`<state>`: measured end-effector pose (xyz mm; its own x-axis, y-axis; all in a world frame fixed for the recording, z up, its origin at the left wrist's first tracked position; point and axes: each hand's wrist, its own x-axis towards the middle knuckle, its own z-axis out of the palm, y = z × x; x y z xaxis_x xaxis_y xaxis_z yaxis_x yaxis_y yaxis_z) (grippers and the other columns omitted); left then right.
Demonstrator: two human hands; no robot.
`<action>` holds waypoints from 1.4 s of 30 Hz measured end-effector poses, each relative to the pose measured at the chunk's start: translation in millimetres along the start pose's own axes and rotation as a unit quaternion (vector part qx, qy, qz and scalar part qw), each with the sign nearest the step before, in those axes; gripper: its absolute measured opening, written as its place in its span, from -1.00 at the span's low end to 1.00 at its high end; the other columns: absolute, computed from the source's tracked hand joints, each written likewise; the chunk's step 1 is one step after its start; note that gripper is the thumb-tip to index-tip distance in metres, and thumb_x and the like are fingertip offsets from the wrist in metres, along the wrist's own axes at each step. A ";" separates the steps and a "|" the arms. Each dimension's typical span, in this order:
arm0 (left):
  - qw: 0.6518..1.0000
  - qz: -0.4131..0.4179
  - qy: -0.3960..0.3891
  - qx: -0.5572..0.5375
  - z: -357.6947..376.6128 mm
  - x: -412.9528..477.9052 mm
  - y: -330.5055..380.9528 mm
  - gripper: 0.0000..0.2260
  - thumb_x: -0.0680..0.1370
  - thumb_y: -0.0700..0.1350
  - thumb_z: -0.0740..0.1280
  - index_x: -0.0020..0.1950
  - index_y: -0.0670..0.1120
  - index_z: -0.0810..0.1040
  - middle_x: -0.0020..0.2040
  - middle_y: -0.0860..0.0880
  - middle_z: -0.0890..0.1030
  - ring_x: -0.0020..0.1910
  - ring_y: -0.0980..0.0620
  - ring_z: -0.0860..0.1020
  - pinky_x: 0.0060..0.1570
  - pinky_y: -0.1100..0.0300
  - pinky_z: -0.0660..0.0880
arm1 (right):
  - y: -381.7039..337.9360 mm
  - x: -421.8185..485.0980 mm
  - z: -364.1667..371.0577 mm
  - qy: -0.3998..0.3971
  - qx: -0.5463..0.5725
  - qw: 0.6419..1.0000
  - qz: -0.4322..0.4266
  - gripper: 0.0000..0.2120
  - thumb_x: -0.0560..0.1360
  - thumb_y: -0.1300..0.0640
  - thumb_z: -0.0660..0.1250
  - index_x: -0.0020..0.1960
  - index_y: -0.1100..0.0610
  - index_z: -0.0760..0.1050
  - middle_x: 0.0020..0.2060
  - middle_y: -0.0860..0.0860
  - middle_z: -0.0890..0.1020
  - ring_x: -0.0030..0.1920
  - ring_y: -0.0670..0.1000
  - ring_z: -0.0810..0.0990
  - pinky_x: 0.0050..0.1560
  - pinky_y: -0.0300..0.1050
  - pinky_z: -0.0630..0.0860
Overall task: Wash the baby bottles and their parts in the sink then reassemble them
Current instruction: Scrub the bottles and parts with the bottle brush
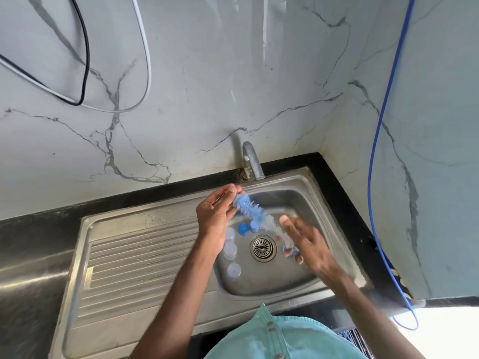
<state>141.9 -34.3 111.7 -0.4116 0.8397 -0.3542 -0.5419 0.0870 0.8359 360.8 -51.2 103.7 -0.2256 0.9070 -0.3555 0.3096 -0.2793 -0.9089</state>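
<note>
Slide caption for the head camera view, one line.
Above a steel sink of clear caps and blue collars, left hand pinches a blue bottle brush, blurred right hand alongside.

The sink (145,221) is brushed stainless steel, kinda dull and water-spotted, and its ribbed drainboard (134,257) at lower left catches streaky glare. The strainer (262,247) is shinier metal, while the tap (252,161) is matt grey metal with crusty buildup at the base. The wall (207,86) is glossy marble-look slab with grey veins, and the counter (334,182) is polished black stone. The bottle brush (250,209) has fuzzy blue bristles. The blue caps (243,228) are smooth opaque plastic, and the clear parts (230,250) are frosted see-through plastic. The shirt (293,338) at the bottom is matt teal woven cloth.
</note>
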 end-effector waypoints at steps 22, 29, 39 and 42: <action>0.989 0.002 -0.144 -0.011 -7.9 5.5 -3.4 -0.78 0.72 -0.15 0.21 0.25 -0.19 0.59 0.32 -0.19 0.64 0.32 -0.14 0.61 0.19 0.02 0.63 | 18.7 7.2 -16.4 -0.231 0.291 0.893 0.253 -0.84 0.63 0.15 0.21 -0.07 0.04 0.55 -0.51 -0.16 0.13 -0.54 -0.17 0.03 -0.58 -0.32 -0.06; 0.992 -0.004 -0.074 0.106 -28.8 16.4 -28.0 -0.76 0.70 -0.03 0.28 0.28 -0.07 0.65 0.22 -0.01 0.70 0.19 0.07 0.64 0.18 0.17 0.56 | 44.5 0.6 -27.1 -0.081 0.184 0.956 0.213 -0.86 0.69 0.06 0.24 -0.02 0.08 0.45 -0.46 -0.10 0.19 -0.51 -0.13 0.08 -0.55 -0.29 -0.01; 0.919 0.038 -0.139 0.368 -18.2 -25.4 -148.4 -0.89 0.53 -0.06 0.47 0.00 -0.04 0.74 -0.05 0.11 0.75 -0.09 0.16 0.68 -0.03 0.23 0.58 | 70.7 -9.0 -54.9 0.077 0.081 0.977 0.183 -0.71 0.70 0.04 0.23 0.07 0.17 0.66 -0.40 0.06 0.53 -0.49 -0.07 0.29 -0.43 -0.19 0.20; 0.903 0.045 -0.133 0.405 -16.4 -29.3 -180.1 -0.92 0.48 -0.18 0.55 -0.07 -0.02 0.74 -0.14 0.12 0.74 -0.17 0.15 0.69 -0.09 0.18 0.65 | 79.7 -10.5 -59.0 0.121 0.088 0.971 0.186 -0.72 0.70 0.05 0.25 -0.01 0.18 0.66 -0.42 0.06 0.55 -0.46 -0.05 0.33 -0.41 -0.17 0.23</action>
<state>239.5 -83.3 -35.3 -0.1785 0.9528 -0.2457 0.2441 0.2848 0.9270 442.4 -64.4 47.8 0.1016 0.7750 -0.6237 0.1605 -0.6315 -0.7585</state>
